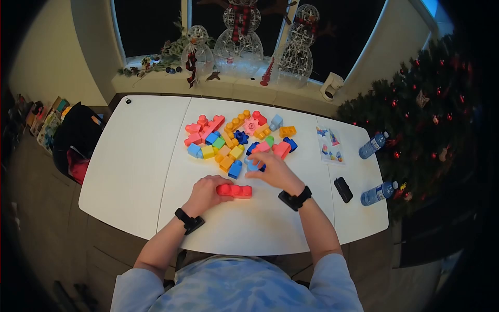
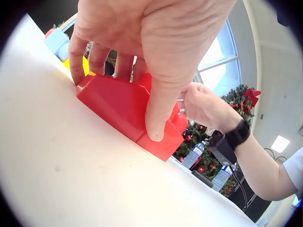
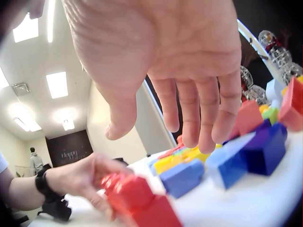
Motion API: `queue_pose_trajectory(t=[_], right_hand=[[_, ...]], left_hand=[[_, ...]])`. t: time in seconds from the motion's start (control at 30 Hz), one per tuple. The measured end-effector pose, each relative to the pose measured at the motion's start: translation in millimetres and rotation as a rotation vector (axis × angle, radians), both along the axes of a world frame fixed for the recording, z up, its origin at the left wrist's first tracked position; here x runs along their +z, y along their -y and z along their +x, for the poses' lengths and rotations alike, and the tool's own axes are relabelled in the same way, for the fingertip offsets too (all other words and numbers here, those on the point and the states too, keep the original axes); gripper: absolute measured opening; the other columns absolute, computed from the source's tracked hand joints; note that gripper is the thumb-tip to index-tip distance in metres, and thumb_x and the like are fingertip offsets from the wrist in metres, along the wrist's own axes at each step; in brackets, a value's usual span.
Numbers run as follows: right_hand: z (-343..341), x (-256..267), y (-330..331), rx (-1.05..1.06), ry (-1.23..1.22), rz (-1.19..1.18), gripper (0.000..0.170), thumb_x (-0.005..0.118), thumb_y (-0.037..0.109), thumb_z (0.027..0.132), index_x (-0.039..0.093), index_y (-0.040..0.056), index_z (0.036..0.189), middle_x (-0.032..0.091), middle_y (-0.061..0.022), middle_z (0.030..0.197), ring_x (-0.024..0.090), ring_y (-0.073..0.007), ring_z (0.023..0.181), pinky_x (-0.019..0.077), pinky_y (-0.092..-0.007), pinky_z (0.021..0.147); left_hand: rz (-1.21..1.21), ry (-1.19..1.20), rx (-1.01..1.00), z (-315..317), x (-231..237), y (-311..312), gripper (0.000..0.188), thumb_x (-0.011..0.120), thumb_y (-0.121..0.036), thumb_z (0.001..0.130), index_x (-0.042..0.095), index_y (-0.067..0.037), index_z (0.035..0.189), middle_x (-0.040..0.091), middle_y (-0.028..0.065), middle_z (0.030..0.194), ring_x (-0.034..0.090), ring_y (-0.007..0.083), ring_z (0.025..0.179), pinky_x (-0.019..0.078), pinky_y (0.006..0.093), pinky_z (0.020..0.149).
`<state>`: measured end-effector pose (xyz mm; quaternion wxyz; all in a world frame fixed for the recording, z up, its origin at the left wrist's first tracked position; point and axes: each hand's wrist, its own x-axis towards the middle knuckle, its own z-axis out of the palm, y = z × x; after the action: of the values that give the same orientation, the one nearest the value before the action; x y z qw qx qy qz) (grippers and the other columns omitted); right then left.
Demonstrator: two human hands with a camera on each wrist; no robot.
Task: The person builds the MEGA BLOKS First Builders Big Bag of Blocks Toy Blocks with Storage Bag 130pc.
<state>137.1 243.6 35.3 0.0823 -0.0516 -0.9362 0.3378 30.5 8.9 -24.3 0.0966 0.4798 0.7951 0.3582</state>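
My left hand (image 1: pixel 204 193) grips a red toy building block (image 1: pixel 239 192) with round studs near the front of the table. In the left wrist view the thumb lies along one side of the red block (image 2: pixel 116 104) and the fingers reach around its other side. My right hand (image 1: pixel 278 174) is held over the near right edge of the block pile, fingers spread loosely and holding nothing. Below its fingertips, in the right wrist view, lie a light blue block (image 3: pixel 228 161), a dark blue block (image 3: pixel 266 149) and another blue block (image 3: pixel 182 178).
Several pink, orange, yellow, green and blue blocks (image 1: pixel 223 151) are heaped mid-table. On the right of the white table (image 1: pixel 130 171) lie a picture sheet (image 1: pixel 330 145), a black case (image 1: pixel 343 190) and two water bottles (image 1: pixel 373 145). A decorated tree (image 1: pixel 421 114) stands beyond.
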Motion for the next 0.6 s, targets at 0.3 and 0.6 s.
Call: queue_pose_trajectory(t=[0.3, 0.6], right_hand=[[-133, -14, -130, -0.277, -0.068, 0.385, 0.038, 0.072, 0.004, 0.081, 0.069, 0.0075, 0.119, 0.071, -0.0158, 0.116, 0.067, -0.0348, 0.11, 0.0548, -0.0446, 0.095], [-177, -32, -135, -0.257, 0.238, 0.485, 0.046, 0.084, 0.008, 0.07, 0.072, 0.0069, 0.113, 0.073, -0.0171, 0.11, 0.068, -0.0356, 0.108, 0.056, -0.0434, 0.094]], left_hand=[[-0.032, 0.033, 0.02, 1, 0, 2, 0.039, 0.09, -0.029, 0.069, 0.078, -0.016, 0.103, 0.075, 0.0083, 0.099, 0.07, 0.0303, 0.093, 0.0568, 0.0409, 0.084], [0.008, 0.059, -0.004, -1, -4, 2, 0.036, 0.09, -0.021, 0.066, 0.078, -0.013, 0.098, 0.075, 0.0089, 0.096, 0.07, 0.031, 0.09, 0.0569, 0.0409, 0.082]])
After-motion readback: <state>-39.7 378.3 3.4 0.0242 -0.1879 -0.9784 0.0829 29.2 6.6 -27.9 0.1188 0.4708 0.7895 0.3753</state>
